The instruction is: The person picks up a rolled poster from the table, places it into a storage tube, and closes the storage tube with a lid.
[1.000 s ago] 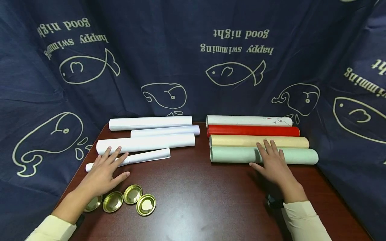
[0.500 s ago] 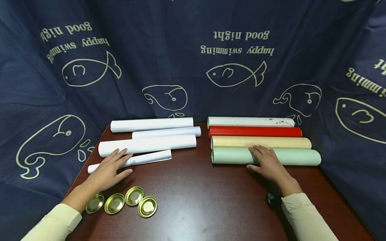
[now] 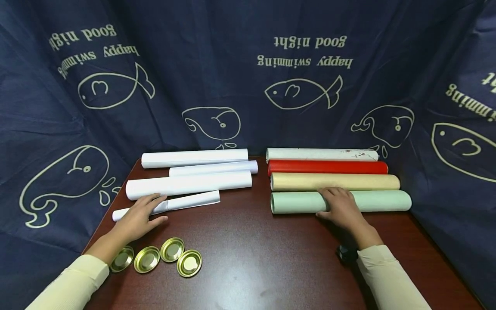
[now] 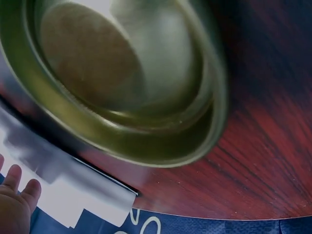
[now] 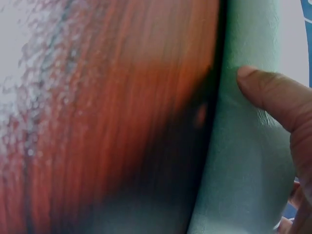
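My right hand [image 3: 342, 210] grips a pale green roll [image 3: 383, 201], its fingers over the far side. In the right wrist view the thumb [image 5: 273, 95] lies along the near side of the same roll. My left hand [image 3: 135, 218] is over a thin white paper roll [image 3: 193, 201], fingers loosely extended and thumb apart. The left wrist view shows some of its fingers [image 4: 13, 178] beside white paper; whether they touch it I cannot tell. Just behind the thin roll lies a thicker white roll [image 3: 205, 183]. A yellow roll [image 3: 298, 182] lies behind the green one.
Several gold metal lids [image 3: 147, 259] lie near my left forearm. Farther back are a red roll [image 3: 329, 167], a flower-printed white roll [image 3: 310, 154] and two more white paper rolls [image 3: 193, 158]. A dark blue curtain [image 3: 248, 86] surrounds the brown table [image 3: 252, 249].
My right hand has moved slightly left, its fingers curling over the green roll. A narrow gap has opened between the green and yellow rolls. The left hand's fingers have drawn in a little.
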Motion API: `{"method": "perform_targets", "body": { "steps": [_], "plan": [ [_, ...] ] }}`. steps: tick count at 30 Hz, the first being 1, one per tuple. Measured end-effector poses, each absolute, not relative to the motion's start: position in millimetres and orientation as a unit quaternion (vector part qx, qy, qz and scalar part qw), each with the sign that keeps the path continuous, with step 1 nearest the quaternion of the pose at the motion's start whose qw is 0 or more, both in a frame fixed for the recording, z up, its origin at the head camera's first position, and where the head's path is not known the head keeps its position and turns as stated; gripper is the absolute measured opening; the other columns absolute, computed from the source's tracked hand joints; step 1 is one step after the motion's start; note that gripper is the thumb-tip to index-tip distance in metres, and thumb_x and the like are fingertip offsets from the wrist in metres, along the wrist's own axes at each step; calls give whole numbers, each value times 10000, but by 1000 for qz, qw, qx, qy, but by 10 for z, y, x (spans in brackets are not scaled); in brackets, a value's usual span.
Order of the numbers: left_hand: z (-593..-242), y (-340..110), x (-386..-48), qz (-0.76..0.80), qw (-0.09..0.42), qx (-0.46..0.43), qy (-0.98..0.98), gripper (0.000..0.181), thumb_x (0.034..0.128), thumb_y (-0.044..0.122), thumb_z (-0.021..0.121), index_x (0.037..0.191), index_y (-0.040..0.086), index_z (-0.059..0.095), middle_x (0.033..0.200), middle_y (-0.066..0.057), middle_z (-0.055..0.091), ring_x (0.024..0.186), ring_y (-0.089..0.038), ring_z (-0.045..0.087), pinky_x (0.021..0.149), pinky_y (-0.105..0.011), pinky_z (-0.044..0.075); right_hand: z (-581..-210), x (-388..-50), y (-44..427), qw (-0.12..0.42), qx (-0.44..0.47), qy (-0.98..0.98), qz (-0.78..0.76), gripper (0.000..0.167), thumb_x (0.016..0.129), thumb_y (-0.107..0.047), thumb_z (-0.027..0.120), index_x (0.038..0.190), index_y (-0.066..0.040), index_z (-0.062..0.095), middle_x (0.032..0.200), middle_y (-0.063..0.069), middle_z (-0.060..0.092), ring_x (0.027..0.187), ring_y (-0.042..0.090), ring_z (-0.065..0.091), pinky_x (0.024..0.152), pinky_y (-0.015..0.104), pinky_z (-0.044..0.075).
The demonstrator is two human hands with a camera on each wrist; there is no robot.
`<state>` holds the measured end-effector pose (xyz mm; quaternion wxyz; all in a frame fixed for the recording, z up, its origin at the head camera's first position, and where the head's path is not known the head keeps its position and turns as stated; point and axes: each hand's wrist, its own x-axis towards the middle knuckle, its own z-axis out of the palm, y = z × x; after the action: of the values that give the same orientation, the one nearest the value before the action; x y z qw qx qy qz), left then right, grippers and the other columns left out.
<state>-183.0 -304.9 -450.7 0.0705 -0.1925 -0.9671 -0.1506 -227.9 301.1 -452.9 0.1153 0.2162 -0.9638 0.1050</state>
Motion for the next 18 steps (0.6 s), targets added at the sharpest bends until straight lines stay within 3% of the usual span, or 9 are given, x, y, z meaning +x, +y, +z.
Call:
{"method": "perform_targets", "body": {
  "steps": [10, 18],
  "plan": [
    [-4551, -2992, -1914, -133, 82, -210, -965, 657, 874, 269, 774, 1413, 2, 511, 1335, -239, 530, 1234, -447, 476, 987, -612, 399, -4521, -2189, 3016, 88, 232, -959, 137, 747, 669, -317, 917, 1283, -30, 603, 1235, 180, 600, 1153, 435, 528, 979, 649, 347],
    [-4607, -2975, -1935, -140, 91, -226, -960, 544, 873, 90, 751, 1373, 9, 553, 1143, -155, 596, 1069, -370, 562, 879, -557, 471, -4528, -2119, 2983, 57, 254, -956, 132, 708, 667, -339, 916, 1227, -57, 586, 1168, 111, 633, 1103, 328, 579, 974, 588, 379]
  ]
}}
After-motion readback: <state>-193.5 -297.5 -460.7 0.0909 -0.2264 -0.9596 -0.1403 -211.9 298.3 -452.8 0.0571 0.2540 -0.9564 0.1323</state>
